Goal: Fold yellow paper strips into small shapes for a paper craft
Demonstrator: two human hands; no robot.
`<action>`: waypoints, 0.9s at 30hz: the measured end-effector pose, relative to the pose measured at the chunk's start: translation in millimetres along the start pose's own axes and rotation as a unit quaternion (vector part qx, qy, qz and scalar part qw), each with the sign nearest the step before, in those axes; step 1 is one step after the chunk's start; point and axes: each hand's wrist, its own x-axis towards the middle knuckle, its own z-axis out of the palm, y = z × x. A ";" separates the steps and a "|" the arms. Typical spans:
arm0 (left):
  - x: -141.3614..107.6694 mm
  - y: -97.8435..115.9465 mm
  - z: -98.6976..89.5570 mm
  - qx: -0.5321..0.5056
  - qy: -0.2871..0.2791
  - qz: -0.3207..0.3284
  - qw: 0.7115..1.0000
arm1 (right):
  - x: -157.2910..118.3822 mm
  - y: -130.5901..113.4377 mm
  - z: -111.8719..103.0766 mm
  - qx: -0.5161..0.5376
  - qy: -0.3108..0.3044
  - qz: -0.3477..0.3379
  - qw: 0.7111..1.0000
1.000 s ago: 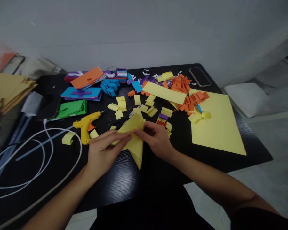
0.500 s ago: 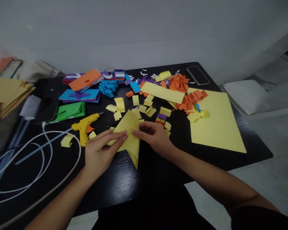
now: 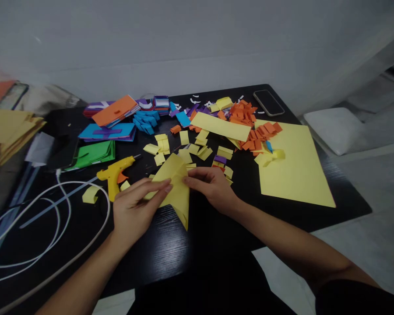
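Note:
A folded sheet of yellow paper (image 3: 177,183) is held over the black table, one pointed corner hanging toward me. My left hand (image 3: 138,201) pinches its left side between thumb and fingers. On the other side, my right hand (image 3: 212,187) grips the paper's right edge, thumb in front and fingers partly hidden behind. Small folded yellow paper pieces (image 3: 184,138) lie scattered just beyond the sheet. Left of my left hand rests a yellow glue gun (image 3: 113,175), its nozzle pointing away to the right.
A large yellow sheet (image 3: 297,170) lies at the right with orange folded pieces (image 3: 241,116) near it. Stacked coloured papers (image 3: 108,131) and green paper (image 3: 93,154) are at back left. A white cable (image 3: 65,218) loops at left; a phone (image 3: 268,103) lies back right.
The view has shifted very slightly. Both hands keep the same hold on the folded yellow paper, whose upper tip sits slightly lower and tilts a little more to the left.

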 end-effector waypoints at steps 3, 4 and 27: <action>0.0 -0.8 0.2 -0.002 -0.002 -0.006 1.000 | 0.6 1.5 -1.6 0.044 -0.016 0.019 0.999; 0.0 -1.1 0.3 -0.002 -0.002 -0.007 1.000 | 0.8 2.1 -1.8 0.051 -0.021 0.024 0.998; 2.1 5.8 3.9 -0.027 -0.023 0.024 0.999 | 3.1 3.7 3.0 -0.040 0.016 -0.037 0.998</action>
